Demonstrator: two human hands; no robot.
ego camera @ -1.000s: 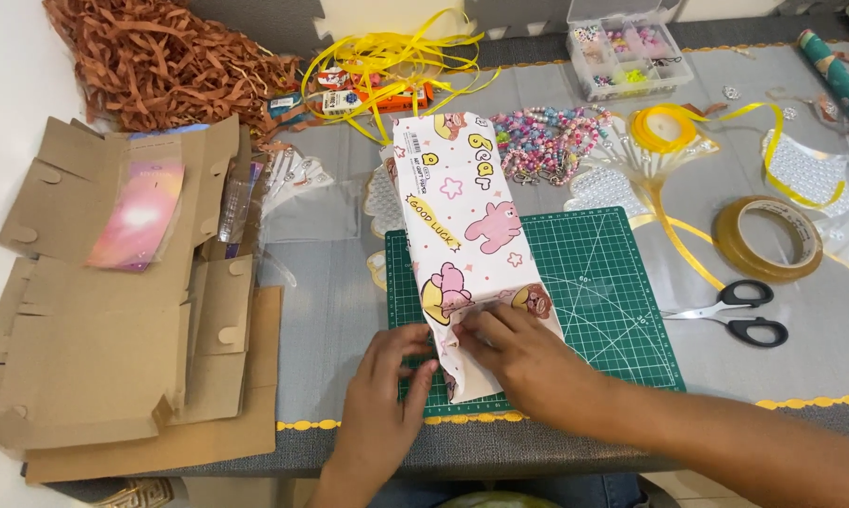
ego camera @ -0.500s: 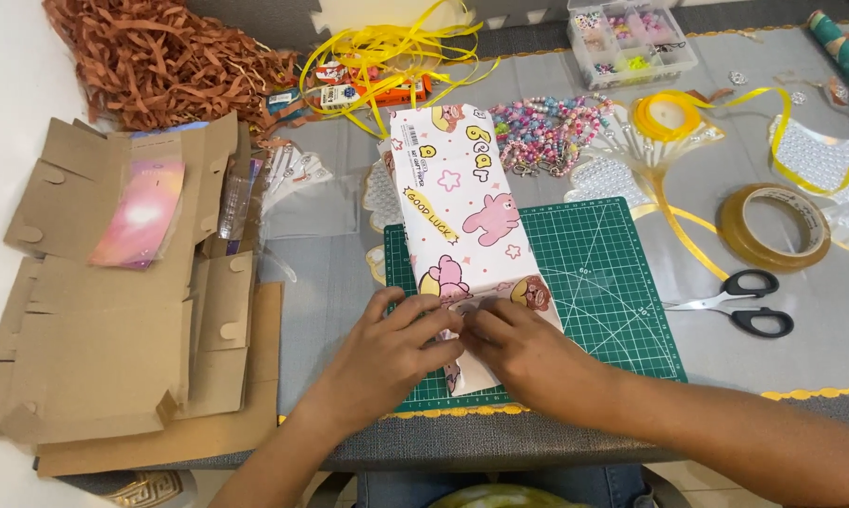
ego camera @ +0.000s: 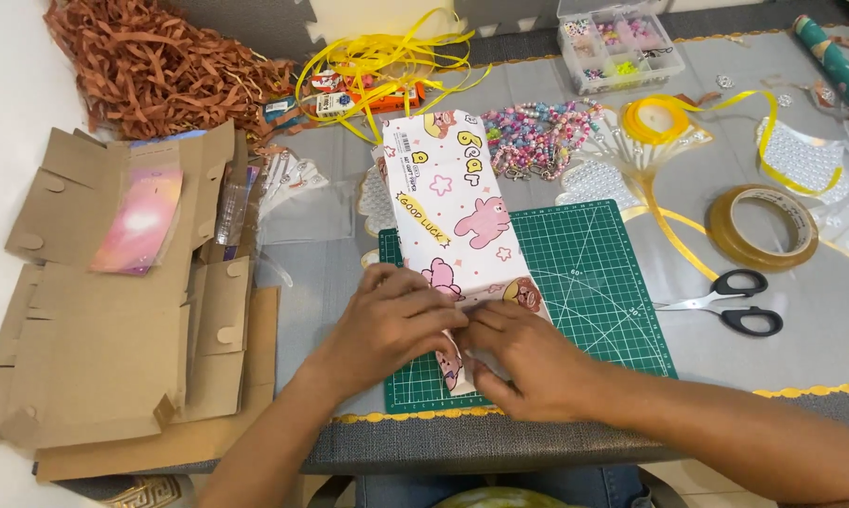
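A box wrapped in white paper with pink bear and star prints point(ego camera: 453, 202) lies lengthwise on a green cutting mat point(ego camera: 584, 273). My left hand point(ego camera: 396, 325) presses down on the near end of the wrapped box. Fingers of my right hand point(ego camera: 528, 357) pinch the paper flap at that same end, and both hands touch each other there. The near end of the wrapping is mostly hidden under my hands.
Black-handled scissors point(ego camera: 735, 303) and a roll of clear tape point(ego camera: 761, 226) lie right of the mat. Yellow ribbon point(ego camera: 660, 122), beads point(ego camera: 537, 136), a bead organiser point(ego camera: 617, 38), flattened cardboard point(ego camera: 114, 348) and brown paper shred point(ego camera: 152, 66) surround it.
My left hand came up from the table edge onto the near end of the wrapped box, joining my right hand. The box stays in place.
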